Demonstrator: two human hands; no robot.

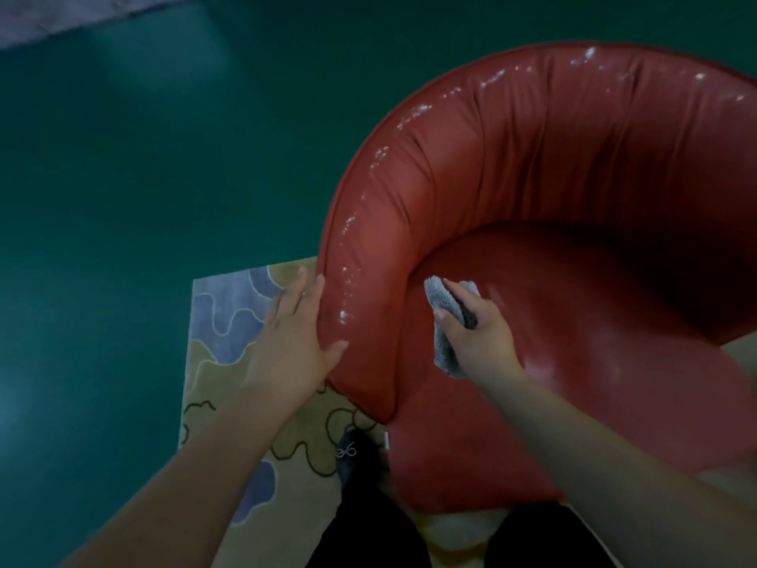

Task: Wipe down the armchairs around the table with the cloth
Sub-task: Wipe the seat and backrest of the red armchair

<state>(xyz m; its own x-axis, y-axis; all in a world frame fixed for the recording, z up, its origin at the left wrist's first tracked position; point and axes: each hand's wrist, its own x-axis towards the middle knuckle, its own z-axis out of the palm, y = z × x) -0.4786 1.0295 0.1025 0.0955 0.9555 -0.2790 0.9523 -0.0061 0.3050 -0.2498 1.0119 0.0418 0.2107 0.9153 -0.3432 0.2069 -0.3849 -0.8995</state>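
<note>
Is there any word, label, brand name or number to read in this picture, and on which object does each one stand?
No readable text in this view.
A small white tag at the lower front edge of the red armchair: too small and blurred to tell if it carries print.
The grey cloth gripped by the right hand: no label visible.
The patterned rug: only shapes, no letters.
The black shoe: a bow ornament, no brand visible.
</note>
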